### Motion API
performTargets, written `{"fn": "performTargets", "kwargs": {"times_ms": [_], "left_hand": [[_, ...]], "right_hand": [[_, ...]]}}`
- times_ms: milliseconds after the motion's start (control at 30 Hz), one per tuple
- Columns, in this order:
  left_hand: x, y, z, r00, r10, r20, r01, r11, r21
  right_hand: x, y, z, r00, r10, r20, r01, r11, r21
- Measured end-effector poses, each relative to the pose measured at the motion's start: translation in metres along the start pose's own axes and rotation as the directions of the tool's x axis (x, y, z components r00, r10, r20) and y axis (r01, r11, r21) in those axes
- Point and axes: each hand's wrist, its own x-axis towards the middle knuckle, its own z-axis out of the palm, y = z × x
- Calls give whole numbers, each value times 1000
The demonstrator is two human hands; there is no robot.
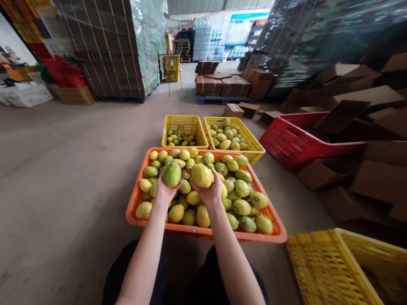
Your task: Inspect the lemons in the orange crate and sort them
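From afar I am seeing the left hand [168, 192] cupping a green fruit [172, 175], its long axis pointing toward the far edge of the orange tub [270, 238], while the right hand [212, 191] is cradling a lumpy yellow fruit [202, 176] aslant, fingers half-curled beneath both, over the tub's middle

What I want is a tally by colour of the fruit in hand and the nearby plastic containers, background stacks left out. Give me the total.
Green fruit, left hand: 1
Yellow fruit, right hand: 1
Orange tub: 1
Yellow crates: 3
Red crate: 1
Total: 7
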Motion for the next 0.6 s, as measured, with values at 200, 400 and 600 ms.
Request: {"fn": "performTargets", "kwargs": {"times_ms": [200, 400, 600], "left_hand": [[-4, -5, -3, 999, 38, 16, -36, 994, -102], [1, -14, -1, 980, 199, -5, -195, 956, -220], [1, -19, -1, 993, 117, -30, -120, 986, -115]], "right_hand": [[-2, 13, 1, 998, -47, 48, 39, 988, 150], [-3, 26, 1, 993, -122, -3, 119, 965, 236], [1, 35, -1, 994, -70, -85, 89, 966, 242]]}}
